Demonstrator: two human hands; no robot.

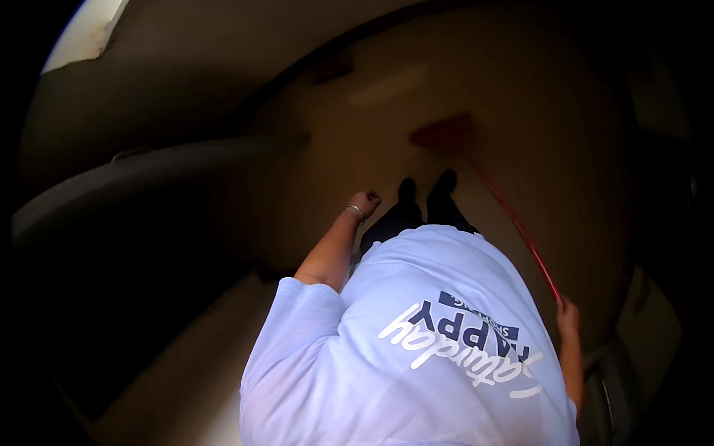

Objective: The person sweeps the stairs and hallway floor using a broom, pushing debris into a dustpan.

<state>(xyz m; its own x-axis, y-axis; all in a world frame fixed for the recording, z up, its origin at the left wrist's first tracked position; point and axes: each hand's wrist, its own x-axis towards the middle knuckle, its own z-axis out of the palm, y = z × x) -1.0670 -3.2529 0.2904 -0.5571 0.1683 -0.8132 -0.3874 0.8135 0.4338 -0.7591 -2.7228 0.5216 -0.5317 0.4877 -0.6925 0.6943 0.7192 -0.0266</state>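
Observation:
My right hand (568, 316) grips the upper end of a long red handle (516, 220) at my right side. The handle runs forward and down to a red broom head (442, 131), which rests on the brownish floor ahead of my dark shoes (443, 184). The bristles are too dim to make out. My left hand (365, 203), with a bracelet (355, 209) at the wrist, hangs beside my left leg. Its fingers are curled loosely, and nothing shows in them.
At the left, what looks like a door (167, 161) juts into the room, its grey edge curving. A dark object (333, 68) sits on the floor (346, 139) by the far wall (223, 56). A bright patch (89, 33) shows at the upper left. Both sides are deep in shadow.

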